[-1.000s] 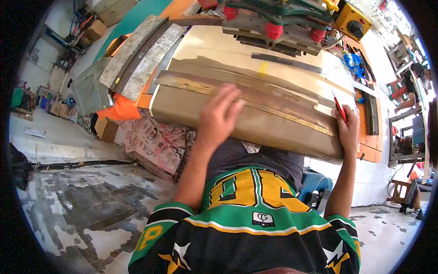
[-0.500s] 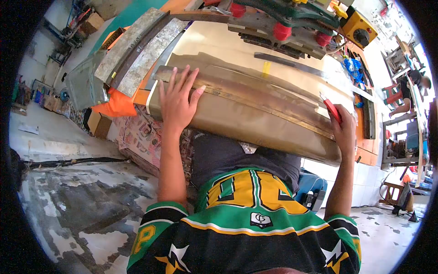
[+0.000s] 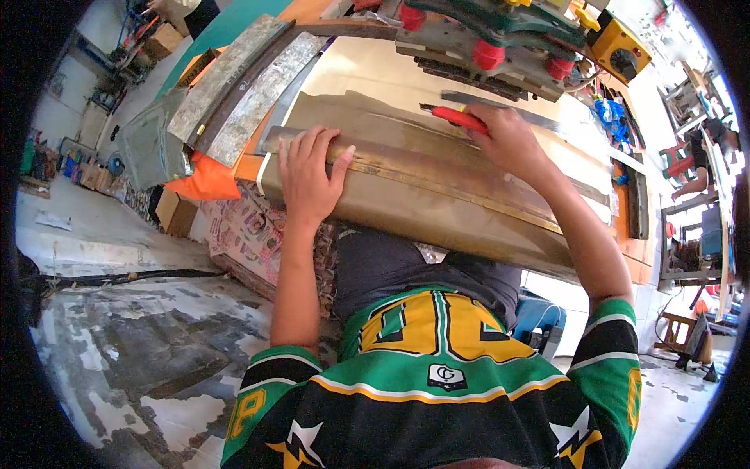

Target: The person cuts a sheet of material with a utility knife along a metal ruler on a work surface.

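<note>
A glossy olive-brown sheet (image 3: 461,215) covers the table in front of me and hangs over its near edge. Across it lies a long brown straight bar (image 3: 437,170). My left hand (image 3: 310,176) rests on the bar's left end, fingers flat over it and thumb apart. Above the sheet, my right hand (image 3: 508,137) grips a red-handled utility knife (image 3: 462,118), whose tip points left. Just behind the knife is a dark flat metal strip (image 3: 539,119). The right-hand fingers are partly hidden by the back of the hand.
A press-like machine (image 3: 484,47) with red knobs and a yellow control box (image 3: 619,48) stands at the back. Heavy metal bars (image 3: 258,94) lie to the left, near an orange sheet (image 3: 205,178). A person (image 3: 698,160) sits far right.
My right hand has moved left and away from me with the knife, from the sheet's right end to above its middle. My left-hand fingers have drawn in slightly on the bar.
</note>
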A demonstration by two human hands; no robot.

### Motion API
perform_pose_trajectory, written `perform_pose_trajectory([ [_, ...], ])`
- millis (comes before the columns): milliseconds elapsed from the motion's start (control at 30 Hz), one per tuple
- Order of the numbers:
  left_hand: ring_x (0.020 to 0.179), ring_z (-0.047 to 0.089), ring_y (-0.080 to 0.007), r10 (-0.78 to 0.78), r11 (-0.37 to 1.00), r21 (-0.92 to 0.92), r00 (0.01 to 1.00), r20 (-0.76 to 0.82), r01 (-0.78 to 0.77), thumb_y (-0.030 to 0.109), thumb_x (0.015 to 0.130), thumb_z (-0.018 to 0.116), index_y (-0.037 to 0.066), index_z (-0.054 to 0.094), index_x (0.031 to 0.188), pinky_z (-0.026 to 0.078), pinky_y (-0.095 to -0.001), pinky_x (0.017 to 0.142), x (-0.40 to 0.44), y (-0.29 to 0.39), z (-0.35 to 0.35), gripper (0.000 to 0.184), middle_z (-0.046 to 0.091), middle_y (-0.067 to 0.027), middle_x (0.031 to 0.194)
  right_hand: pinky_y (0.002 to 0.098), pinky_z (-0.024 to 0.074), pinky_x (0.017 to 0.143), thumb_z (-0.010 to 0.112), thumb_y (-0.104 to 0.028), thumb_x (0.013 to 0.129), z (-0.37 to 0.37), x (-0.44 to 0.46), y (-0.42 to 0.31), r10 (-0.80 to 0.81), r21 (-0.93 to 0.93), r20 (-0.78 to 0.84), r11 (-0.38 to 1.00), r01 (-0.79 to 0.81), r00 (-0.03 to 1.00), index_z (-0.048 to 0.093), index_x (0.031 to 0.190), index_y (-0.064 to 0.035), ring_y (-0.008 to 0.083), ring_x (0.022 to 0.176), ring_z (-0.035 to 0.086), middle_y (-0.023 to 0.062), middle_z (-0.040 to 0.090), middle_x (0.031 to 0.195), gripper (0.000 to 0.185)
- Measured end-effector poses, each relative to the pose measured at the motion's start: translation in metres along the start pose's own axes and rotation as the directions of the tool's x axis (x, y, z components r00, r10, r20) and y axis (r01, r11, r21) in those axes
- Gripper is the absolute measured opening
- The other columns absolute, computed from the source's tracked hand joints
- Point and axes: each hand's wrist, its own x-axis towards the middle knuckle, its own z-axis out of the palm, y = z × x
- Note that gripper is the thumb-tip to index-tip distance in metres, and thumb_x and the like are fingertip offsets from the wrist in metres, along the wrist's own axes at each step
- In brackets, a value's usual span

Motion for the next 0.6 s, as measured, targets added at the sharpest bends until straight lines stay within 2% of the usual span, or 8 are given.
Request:
perform_pose_trajectory([
  [67, 0.127, 0.056, -0.0339, 0.01, 1.0, -0.006, 1.0, -0.023, -0.01, 0.042, 0.1, 0.065, 0.012, 0.066, 0.127, 0.028, -0.0637, 0.121, -0.001, -0.001, -0.001, 0.041, 0.064, -0.0101, 0.13, 0.054, 0.0519, 0.082, 0.067, -0.02, 0.096, 0.014, 0.012, 0.002, -0.019, -0.062, -0.083, 0.998, 0.014, 0.996, 0.067, 0.117, -0.0004, 0.0475, 0.096, 0.067, 0.0262, 0.071, 0.101, 0.029],
  [167, 0.124, 0.057, -0.0341, 0.021, 0.998, -0.058, 0.998, -0.056, -0.024, 0.041, 0.099, 0.067, 0.011, 0.067, 0.12, 0.029, -0.0625, 0.12, 0.0, 0.001, -0.001, 0.037, 0.064, -0.0102, 0.125, 0.0555, 0.0523, 0.084, 0.064, -0.021, 0.099, 0.026, 0.024, -0.001, -0.09, -0.091, -0.163, 0.993, 0.076, 0.983, 0.066, 0.117, -0.0006, 0.048, 0.096, 0.067, 0.0256, 0.071, 0.099, 0.028],
  [300, 0.121, 0.058, -0.0348, 0.018, 0.997, -0.071, 0.998, -0.06, -0.022, 0.038, 0.099, 0.068, 0.01, 0.066, 0.115, 0.032, -0.0614, 0.119, -0.001, -0.003, 0.001, 0.032, 0.064, -0.0102, 0.12, 0.0565, 0.0516, 0.085, 0.062, -0.019, 0.099, 0.039, 0.027, 0.008, -0.088, -0.131, -0.202, 0.989, 0.062, 0.975, 0.064, 0.118, -0.0005, 0.0482, 0.097, 0.066, 0.0268, 0.07, 0.1, 0.026],
  [400, 0.119, 0.058, -0.0355, 0.009, 0.996, -0.083, 0.999, -0.05, -0.013, 0.037, 0.099, 0.068, 0.01, 0.066, 0.114, 0.034, -0.0603, 0.118, -0.002, 0.001, 0.0, 0.031, 0.064, -0.0105, 0.119, 0.0561, 0.051, 0.087, 0.06, -0.017, 0.1, 0.03, 0.022, 0.01, -0.068, -0.132, -0.117, 0.99, 0.052, 0.991, 0.062, 0.12, -0.0005, 0.0479, 0.103, 0.065, 0.0276, 0.069, 0.106, 0.026],
  [467, 0.119, 0.058, -0.0361, -0.035, 0.995, -0.092, 0.999, -0.04, 0.031, 0.037, 0.099, 0.068, 0.01, 0.067, 0.115, 0.034, -0.0597, 0.118, -0.001, 0.002, 0.0, 0.031, 0.063, -0.0107, 0.119, 0.0552, 0.0499, 0.091, 0.059, -0.017, 0.1, 0.014, 0.019, 0.007, 0.007, -0.031, 0.043, 1.0, -0.005, 0.999, 0.061, 0.123, -0.0007, 0.048, 0.107, 0.064, 0.0274, 0.067, 0.111, 0.028],
  [600, 0.118, 0.058, -0.0374, -0.044, 0.997, -0.072, 0.999, -0.025, 0.042, 0.037, 0.099, 0.067, 0.01, 0.067, 0.115, 0.037, -0.0592, 0.115, 0.0, 0.004, -0.002, 0.032, 0.063, -0.0118, 0.121, 0.0548, 0.0487, 0.092, 0.058, -0.024, 0.103, 0.003, 0.015, 0.021, -0.037, -0.015, 0.103, 0.999, 0.039, 0.994, 0.062, 0.123, -0.0012, 0.0478, 0.107, 0.063, 0.0265, 0.068, 0.109, 0.03],
])
